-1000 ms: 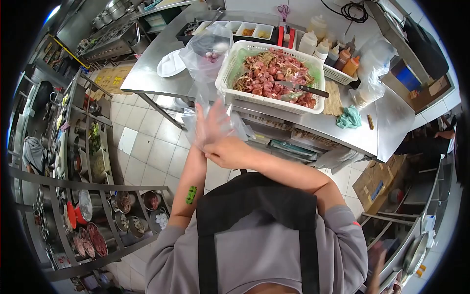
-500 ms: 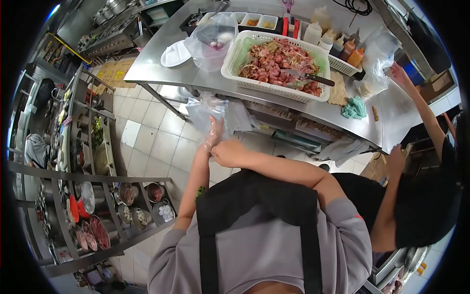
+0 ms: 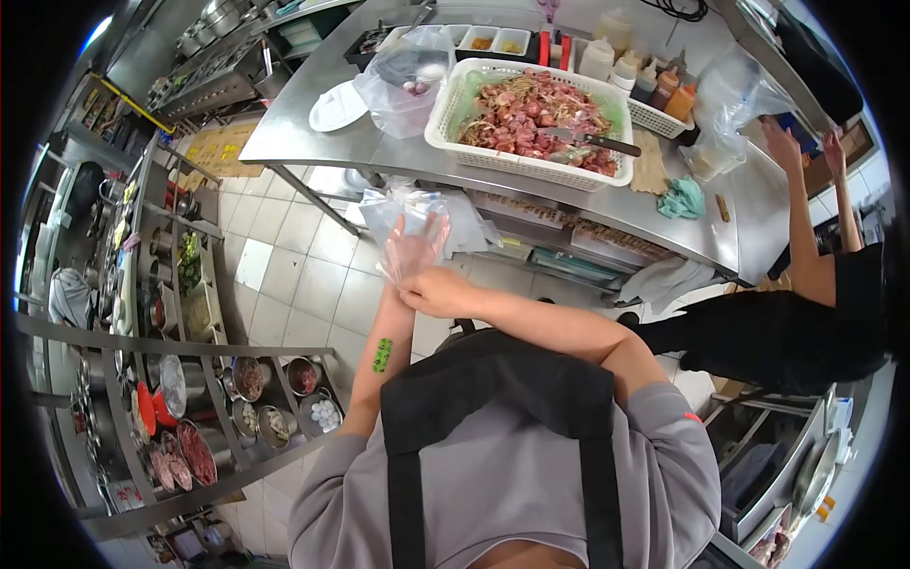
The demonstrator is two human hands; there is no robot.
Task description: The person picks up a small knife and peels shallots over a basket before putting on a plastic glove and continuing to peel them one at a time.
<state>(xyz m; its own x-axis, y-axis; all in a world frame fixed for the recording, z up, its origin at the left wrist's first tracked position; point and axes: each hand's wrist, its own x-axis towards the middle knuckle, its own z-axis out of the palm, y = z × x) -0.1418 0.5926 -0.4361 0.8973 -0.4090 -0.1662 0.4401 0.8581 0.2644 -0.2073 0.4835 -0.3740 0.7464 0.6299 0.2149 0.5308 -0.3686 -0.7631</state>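
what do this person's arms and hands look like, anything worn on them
Both arms have grey sleeves pushed up past the elbows, leaving the forearms bare. The left hand is covered by a thin clear plastic glove; the right hand has no glove. A small green mark sits on the left forearm; I cannot tell whether it is a sticker or a tattoo.

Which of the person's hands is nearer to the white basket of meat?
Left. The left hand, spread open, is raised toward the basket; the right hand sits behind it at the left wrist.
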